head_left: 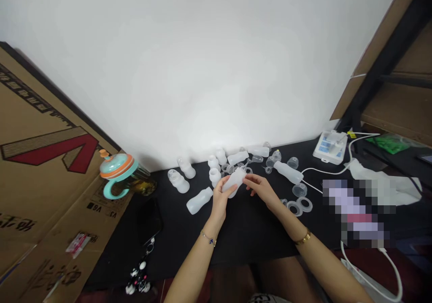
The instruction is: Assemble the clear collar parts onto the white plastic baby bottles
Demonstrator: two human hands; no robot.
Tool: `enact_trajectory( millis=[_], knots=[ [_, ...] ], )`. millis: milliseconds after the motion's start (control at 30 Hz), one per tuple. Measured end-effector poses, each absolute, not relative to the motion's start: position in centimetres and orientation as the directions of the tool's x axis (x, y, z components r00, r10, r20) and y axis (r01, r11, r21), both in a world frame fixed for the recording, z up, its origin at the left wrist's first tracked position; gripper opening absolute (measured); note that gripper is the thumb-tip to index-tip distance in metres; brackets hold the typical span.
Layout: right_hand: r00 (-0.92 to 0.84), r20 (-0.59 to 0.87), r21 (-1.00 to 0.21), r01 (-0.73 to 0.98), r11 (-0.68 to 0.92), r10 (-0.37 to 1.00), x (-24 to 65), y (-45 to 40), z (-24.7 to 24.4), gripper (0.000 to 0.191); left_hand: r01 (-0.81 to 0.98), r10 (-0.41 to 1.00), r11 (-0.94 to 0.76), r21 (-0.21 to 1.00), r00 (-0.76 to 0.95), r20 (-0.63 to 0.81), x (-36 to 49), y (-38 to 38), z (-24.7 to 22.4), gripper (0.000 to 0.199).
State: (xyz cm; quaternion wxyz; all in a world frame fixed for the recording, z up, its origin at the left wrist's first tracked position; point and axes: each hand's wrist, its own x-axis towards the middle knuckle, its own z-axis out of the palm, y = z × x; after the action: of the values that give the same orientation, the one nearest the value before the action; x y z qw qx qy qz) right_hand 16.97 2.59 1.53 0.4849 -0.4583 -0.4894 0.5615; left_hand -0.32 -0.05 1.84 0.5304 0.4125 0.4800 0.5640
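Observation:
My left hand is wrapped round a translucent white baby bottle, held tilted above the black table. At the bottle's neck end, the fingertips of my right hand are closed on it; whether they also pinch a smaller part is unclear. Left of my hands, a bottle body lies on its side, and two capped bottles stand behind it. Several open bottle bodies stand just beyond my left hand. Near my right forearm lie another bottle body, clear domed caps and collar rings.
A teal-lidded jug with dark liquid and a phone with a keychain are at left, beside a large cardboard box. At right are a white power strip, cables and a pixelated item. The white wall closes the back.

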Motion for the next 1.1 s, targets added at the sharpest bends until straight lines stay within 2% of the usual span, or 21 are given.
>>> enact_trajectory(
  millis=[133,333,567,833,933,1000,1100],
  knots=[
    [-0.112,0.001,-0.993,-0.121,-0.013,0.994,17.0,2.5,1.6,0.044,-0.145,0.997,-0.023,0.989,-0.071,0.013,-0.4,0.1,1.5,0.050],
    [-0.120,0.047,-0.990,-0.141,0.030,0.992,17.2,2.1,2.5,0.040,0.038,0.990,-0.079,0.996,-0.110,0.083,-0.1,0.0,1.4,0.045],
    [-0.102,0.039,-0.989,-0.147,0.023,0.994,17.3,2.1,2.4,0.042,-0.160,1.000,-0.012,0.987,-0.028,0.008,0.2,-0.3,2.1,0.049],
    [-0.108,0.050,-0.992,-0.121,0.037,0.993,17.2,2.3,2.2,0.041,-0.155,1.000,-0.012,0.988,0.019,0.016,0.1,-0.1,1.9,0.051],
    [-0.082,0.088,-0.994,-0.072,0.082,0.993,17.9,2.5,2.3,0.042,-0.164,1.000,0.010,0.986,0.027,-0.005,0.0,0.0,1.8,0.051],
    [0.012,0.127,-0.992,0.008,0.127,0.992,18.8,2.8,2.4,0.042,-0.189,1.000,0.024,0.982,0.015,-0.022,0.0,0.1,1.9,0.048],
    [0.192,0.264,-0.941,0.266,0.209,0.945,19.9,3.2,2.3,0.037,-0.230,1.000,0.028,0.973,-0.005,-0.030,-0.1,0.1,2.0,0.045]
  ],
)
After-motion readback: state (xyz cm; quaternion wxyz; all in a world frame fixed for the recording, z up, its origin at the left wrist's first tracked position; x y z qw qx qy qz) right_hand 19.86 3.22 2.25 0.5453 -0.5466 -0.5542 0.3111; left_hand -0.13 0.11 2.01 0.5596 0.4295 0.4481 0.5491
